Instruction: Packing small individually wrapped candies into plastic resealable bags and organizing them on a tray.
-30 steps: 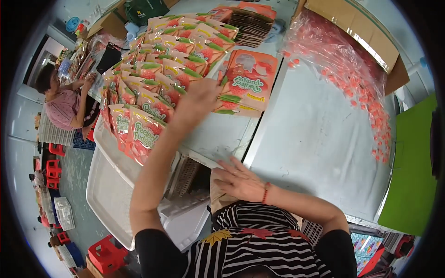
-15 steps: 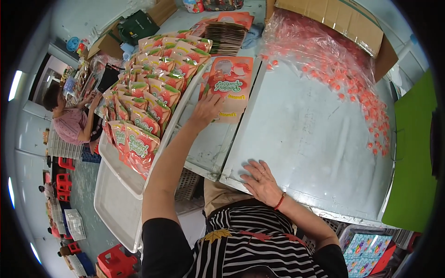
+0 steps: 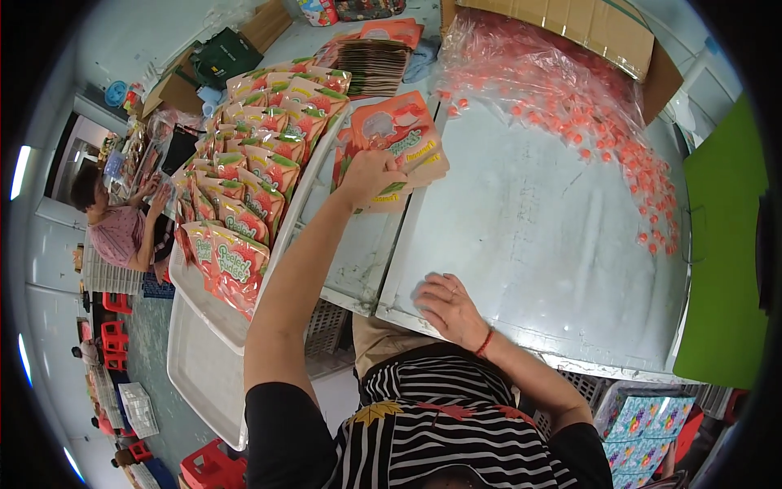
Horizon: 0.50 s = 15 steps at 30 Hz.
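Observation:
My left hand is closed on the near left part of some flat pink candy pouches. They are fanned out and tilted, with more flat pouches under them. My right hand lies on the near edge of the metal table, palm down, fingers loosely bent, with nothing in it. To the left, filled candy pouches stand in overlapping rows in a white tray.
Small pink-wrapped candies spill from a clear bag and cardboard box at the far right. Behind the flat pouches is a dark-edged stack of pouches. A green panel borders the right side. A co-worker sits at the left.
My left hand has closed from lying flat and lifted the top flat pouches, which are now fanned and turned to the right. My right hand's fingers have drawn in slightly.

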Tool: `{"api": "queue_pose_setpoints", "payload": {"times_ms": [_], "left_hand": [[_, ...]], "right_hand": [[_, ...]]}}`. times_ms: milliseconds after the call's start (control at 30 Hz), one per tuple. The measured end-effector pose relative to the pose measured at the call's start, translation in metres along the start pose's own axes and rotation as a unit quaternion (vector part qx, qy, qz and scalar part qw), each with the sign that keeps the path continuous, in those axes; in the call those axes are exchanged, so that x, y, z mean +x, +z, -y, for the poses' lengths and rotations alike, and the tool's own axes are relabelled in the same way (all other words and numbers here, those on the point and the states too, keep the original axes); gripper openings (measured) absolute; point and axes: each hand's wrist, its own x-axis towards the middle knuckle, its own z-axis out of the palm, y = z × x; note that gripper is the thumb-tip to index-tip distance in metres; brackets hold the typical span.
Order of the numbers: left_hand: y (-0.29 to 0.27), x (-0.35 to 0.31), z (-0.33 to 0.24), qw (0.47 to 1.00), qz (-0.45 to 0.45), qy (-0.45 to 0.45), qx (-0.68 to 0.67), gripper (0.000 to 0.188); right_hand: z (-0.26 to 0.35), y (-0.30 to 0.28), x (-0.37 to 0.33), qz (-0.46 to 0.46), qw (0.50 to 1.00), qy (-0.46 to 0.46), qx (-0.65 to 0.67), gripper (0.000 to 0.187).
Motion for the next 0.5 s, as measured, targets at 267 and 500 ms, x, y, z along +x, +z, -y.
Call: {"api": "queue_pose_setpoints", "payload": {"times_ms": [267,500], "left_hand": [[0.034,-0.061,-0.078,0.981,-0.108,0.157,-0.044,0.029],[0.042,-0.086,-0.075,0.978,-0.100,0.080,-0.168,0.024]], "right_hand": [[-0.013,-0.049,0.063,-0.280,0.901,0.272,0.187,0.019],[-0.041,-0.044,0.038,-0.196,0.880,0.351,0.251,0.031]]}}
